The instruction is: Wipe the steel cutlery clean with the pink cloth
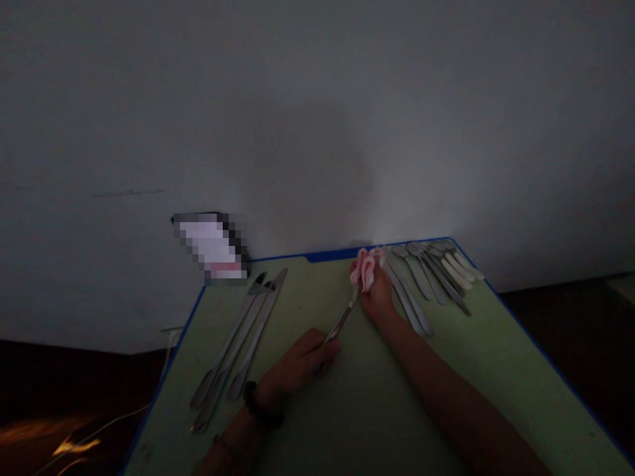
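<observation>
My left hand (307, 354) is closed on the near end of a slim metal piece of cutlery (340, 322), which slants up and away. My right hand (378, 294) grips a bunched pink and white cloth (364, 270), folded about the far end of that piece. The cloth hides its head, so its exact kind does not show. Left of my left hand lie several long metal pieces that look like table knives (258, 338). Beside my right hand are other pieces of cutlery, among them a fork (421, 258) and some with white handles (455, 271).
The pale green table (317, 410) has a blue edge and stands against a grey wall (307, 132). A blurred-out phone-like object (211, 248) leans at the back left corner. A thin cable (116, 420) trails over the dark floor at the left.
</observation>
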Demonstrator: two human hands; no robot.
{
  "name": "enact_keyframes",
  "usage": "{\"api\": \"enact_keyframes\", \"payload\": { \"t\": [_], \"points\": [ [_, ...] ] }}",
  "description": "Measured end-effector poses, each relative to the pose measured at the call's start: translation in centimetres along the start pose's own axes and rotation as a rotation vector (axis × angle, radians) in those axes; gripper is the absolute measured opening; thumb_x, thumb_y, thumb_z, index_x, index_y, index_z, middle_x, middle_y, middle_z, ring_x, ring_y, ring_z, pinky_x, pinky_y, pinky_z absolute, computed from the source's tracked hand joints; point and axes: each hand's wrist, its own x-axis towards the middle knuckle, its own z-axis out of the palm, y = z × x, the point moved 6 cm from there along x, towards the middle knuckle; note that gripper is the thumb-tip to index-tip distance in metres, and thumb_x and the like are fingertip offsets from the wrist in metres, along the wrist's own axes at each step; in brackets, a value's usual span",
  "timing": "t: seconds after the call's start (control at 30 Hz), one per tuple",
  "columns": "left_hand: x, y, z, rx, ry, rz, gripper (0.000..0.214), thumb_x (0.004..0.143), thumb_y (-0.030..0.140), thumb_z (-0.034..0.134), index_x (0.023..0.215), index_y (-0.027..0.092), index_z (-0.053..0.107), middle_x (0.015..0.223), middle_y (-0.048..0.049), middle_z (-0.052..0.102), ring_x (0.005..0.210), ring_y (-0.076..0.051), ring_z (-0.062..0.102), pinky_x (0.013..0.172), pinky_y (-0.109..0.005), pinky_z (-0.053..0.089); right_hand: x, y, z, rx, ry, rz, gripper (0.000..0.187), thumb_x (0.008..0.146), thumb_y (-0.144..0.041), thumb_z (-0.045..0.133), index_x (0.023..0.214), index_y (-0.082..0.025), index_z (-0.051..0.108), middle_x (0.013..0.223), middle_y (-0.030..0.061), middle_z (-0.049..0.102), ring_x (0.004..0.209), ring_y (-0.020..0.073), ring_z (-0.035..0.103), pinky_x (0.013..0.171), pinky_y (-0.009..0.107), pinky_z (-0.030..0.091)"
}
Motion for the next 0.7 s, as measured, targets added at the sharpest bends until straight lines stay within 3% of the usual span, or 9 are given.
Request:
{"api": "enact_keyframes", "payload": {
  "t": [0.17,0.33,0.53,0.7],
  "points": [
    [0.6,-0.1,-0.2,-0.104,0.006,0.032,0.048,0.085,0.047,0.042,0.048,0.018,0.044,0.046,0.0036,0.038,0.049,-0.01,0.041,0.05,-0.022,0.035,-0.9,0.0,0.7,-0.167,-0.063,-0.044,0.036,0.076,-0.05,0.058,0.088,-0.016,0.064,0.069,0.0035,0.067,0.061,0.014,0.062,0.055,0.025,0.047],
    [0.8,-0.2,-0.3,-0.077,0.048,0.03,0.049,0.086,0.049,0.04,0.048,0.017,0.043,0.047,0.0037,0.038,0.048,-0.009,0.039,0.051,-0.023,0.034,-2.1,0.5,1.8,-0.348,-0.207,0.024,0.039,0.077,-0.052,0.057,0.091,-0.016,0.064,0.069,0.0033,0.067,0.059,0.0153,0.062,0.051,0.025,0.047],
    [1.1,0.4,0.1,-0.071,0.064,0.068,0.048,0.087,0.051,0.039,0.054,0.017,0.044,0.05,0.0041,0.041,0.049,-0.009,0.039,0.049,-0.022,0.032,-1.4,0.7,1.2,-0.201,-0.135,0.083,0.038,0.076,-0.05,0.058,0.09,-0.016,0.063,0.068,0.0029,0.067,0.057,0.0143,0.061,0.052,0.025,0.047],
    [1.4,0.1,-1.1,-0.139,0.309,0.069,0.042,0.091,0.05,0.03,0.072,0.017,0.05,0.054,0.0052,0.041,0.047,-0.009,0.037,0.046,-0.021,0.031,-0.8,0.5,0.9,-0.073,-0.085,0.057,0.034,0.075,-0.048,0.06,0.087,-0.017,0.062,0.072,0.0023,0.067,0.063,0.014,0.062,0.059,0.027,0.049]
  ]
}}
